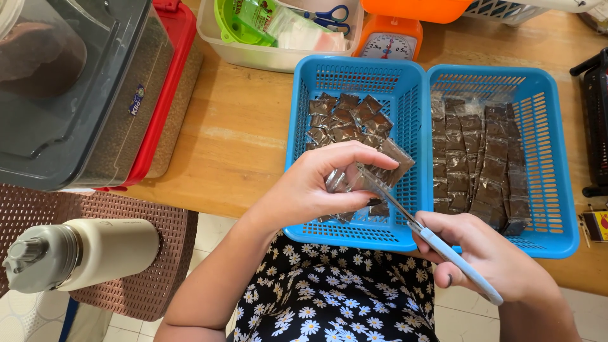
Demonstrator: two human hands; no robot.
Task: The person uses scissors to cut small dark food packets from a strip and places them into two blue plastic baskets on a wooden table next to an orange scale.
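While many uncut strips are left in the right basket (pixel 557 183), cut packets are already piled in the left basket (pixel 297 126). Above it, a strip (pixel 373 172) is pinched closed in the left hand (pixel 316 187). Scissors (pixel 437 244), blades at the strip, are gripped by the right hand (pixel 491 259).

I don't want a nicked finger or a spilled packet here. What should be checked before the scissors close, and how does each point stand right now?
1. Left hand grips the packet firmly: ok, fingers wrap its clear end.
2. Right hand holds the scissors by the handle: ok.
3. Blades meet the packet: ok, the tips reach its edge.
4. Left fingers clear of the blades: cannot tell, the thumb lies close to the tips.
5. Cut happens over the left basket: ok, the packet hangs above it.
6. Cut line clear of the dark filling: cannot tell, too small to see.
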